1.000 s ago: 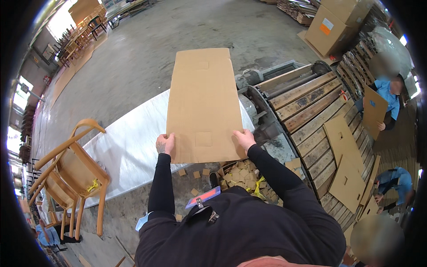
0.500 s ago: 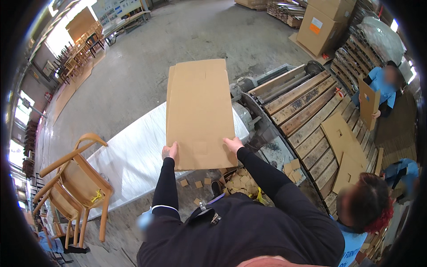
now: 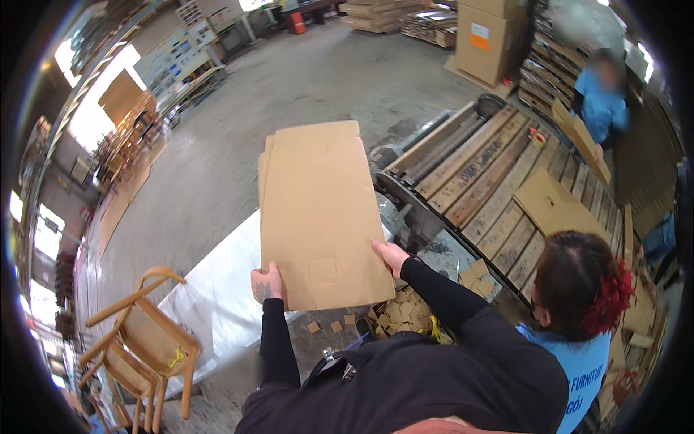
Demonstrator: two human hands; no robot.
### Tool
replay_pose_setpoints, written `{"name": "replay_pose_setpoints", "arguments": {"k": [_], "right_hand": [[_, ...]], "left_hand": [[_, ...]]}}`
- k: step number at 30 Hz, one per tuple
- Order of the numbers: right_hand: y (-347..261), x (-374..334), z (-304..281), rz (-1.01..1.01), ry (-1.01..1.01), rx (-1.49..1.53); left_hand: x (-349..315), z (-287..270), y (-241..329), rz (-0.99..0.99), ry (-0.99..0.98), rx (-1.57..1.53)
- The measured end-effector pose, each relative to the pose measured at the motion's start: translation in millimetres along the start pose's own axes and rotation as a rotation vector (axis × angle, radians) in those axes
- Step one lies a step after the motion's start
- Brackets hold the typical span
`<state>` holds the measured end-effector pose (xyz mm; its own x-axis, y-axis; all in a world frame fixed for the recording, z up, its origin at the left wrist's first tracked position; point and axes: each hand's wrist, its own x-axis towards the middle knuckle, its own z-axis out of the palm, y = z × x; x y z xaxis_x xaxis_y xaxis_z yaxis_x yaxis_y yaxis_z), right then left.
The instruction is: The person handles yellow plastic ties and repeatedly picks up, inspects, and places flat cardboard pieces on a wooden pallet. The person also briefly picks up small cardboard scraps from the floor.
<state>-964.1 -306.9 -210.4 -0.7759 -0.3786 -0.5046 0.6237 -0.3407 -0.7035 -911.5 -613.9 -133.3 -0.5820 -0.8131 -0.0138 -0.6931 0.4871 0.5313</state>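
A stack of flat brown cardboard sheets (image 3: 318, 210) is held out in front of me, its sheets slightly out of line along the left edge. My left hand (image 3: 267, 283) grips the near left edge, thumb on top and the other fingers hidden by the cardboard. On the near right edge, my right hand (image 3: 391, 257) is closed in the same way. Small square marks show in the top sheet near both ends. Below the stack lies a long surface wrapped in clear plastic (image 3: 217, 267), partly covered by the cardboard.
Wooden chairs (image 3: 144, 340) stand at my left. Small cardboard squares (image 3: 405, 309) are heaped near my feet. To the right is a slatted wooden conveyor (image 3: 499, 188) with cut cardboard sheets (image 3: 560, 206). One co-worker (image 3: 578, 325) is close at my right; another (image 3: 603, 98) holds cardboard farther off.
The cardboard stack, still in both my hands, sits lower and nearer in the picture. My view has tilted up a little. The co-worker at my right now shows more fully.
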Motion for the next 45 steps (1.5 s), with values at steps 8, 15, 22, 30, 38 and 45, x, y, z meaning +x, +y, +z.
{"name": "replay_pose_setpoints", "arguments": {"k": [8, 15, 22, 30, 38, 45], "right_hand": [[41, -62, -56, -0.381, 0.628, -0.240], [93, -78, -101, -0.136, 0.291, 0.487], [134, -81, -80, 0.043, 0.237, 0.906], [109, -112, -90, 0.136, 0.298, 0.843], [21, -97, -55, -0.422, -0.256, 0.283], [24, -80, 58, -0.317, -0.213, 0.423]], "left_hand": [[-22, 33, 59, 0.480, -0.172, 0.028], [-108, 18, 120, 0.866, -0.263, -0.003], [-221, 30, 191, 1.371, -0.410, 0.426], [-183, 53, 187, 1.338, -0.429, 0.170], [34, -44, 105, 0.791, -0.756, -0.566], [75, -109, 24, 0.641, -0.260, -0.863]]}}
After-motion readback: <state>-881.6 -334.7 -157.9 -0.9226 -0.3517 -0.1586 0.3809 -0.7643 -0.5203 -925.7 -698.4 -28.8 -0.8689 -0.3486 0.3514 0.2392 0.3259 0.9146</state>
